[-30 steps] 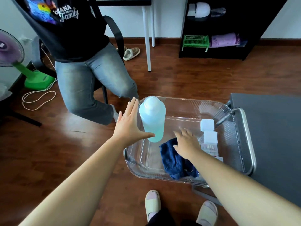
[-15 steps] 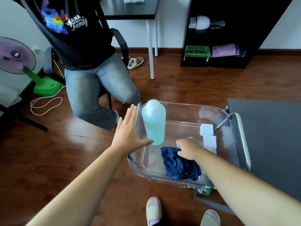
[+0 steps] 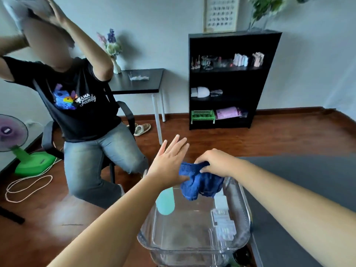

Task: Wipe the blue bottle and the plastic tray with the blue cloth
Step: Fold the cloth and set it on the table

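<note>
Wood-floored room, clear plastic tray [image 3: 238, 245] below you beside a dark counter [image 3: 308, 180] | your right hand [image 3: 216, 162] clenches the blue cloth [image 3: 202, 183] above the tray | left hand [image 3: 168, 164] open-fingered, thumb touching the cloth | blue bottle [image 3: 165, 202] stands in the tray, partly hidden | wiping apparently not yet started: bottle and tray both remain.

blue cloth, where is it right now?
Head view, centre: the blue cloth hangs bunched from the right hand, lifted over the far end of the plastic tray, just right of the open left hand and the blue bottle.
</note>
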A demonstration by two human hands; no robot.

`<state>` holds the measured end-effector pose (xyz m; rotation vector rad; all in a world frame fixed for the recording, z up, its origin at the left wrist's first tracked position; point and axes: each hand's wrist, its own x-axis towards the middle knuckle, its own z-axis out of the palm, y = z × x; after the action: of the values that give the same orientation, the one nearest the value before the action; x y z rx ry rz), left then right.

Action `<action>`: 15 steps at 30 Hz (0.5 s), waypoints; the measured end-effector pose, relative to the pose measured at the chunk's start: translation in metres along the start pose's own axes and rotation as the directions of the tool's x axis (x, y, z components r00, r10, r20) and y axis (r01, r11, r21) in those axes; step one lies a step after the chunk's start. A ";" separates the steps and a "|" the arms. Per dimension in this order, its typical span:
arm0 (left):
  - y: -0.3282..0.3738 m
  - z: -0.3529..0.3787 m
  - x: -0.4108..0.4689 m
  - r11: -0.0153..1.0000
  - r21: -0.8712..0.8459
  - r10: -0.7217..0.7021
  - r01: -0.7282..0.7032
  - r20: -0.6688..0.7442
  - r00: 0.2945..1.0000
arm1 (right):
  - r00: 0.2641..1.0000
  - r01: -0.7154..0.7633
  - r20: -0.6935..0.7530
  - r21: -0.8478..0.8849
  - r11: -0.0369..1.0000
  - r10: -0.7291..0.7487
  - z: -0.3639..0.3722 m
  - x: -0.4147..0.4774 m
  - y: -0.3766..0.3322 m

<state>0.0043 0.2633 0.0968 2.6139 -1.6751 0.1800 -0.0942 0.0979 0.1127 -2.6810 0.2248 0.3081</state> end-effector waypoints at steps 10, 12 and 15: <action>0.087 -0.043 0.088 0.969 -0.192 0.178 -0.153 0.120 0.977 | 0.941 -0.269 -0.196 0.056 0.961 0.275 -0.047 -0.101 0.082; 0.113 -0.045 0.095 0.949 -0.255 0.223 -0.183 0.137 0.965 | 0.900 -0.353 -0.222 0.134 0.926 0.375 -0.043 -0.127 0.106; 0.153 -0.041 0.103 0.906 -0.351 0.309 -0.238 0.160 0.938 | 0.834 -0.441 -0.256 0.220 0.870 0.488 -0.039 -0.168 0.134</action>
<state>-0.0949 0.1095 0.1436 2.2111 -1.9408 -0.3574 -0.2762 -0.0209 0.1358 -2.4749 0.9695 0.0103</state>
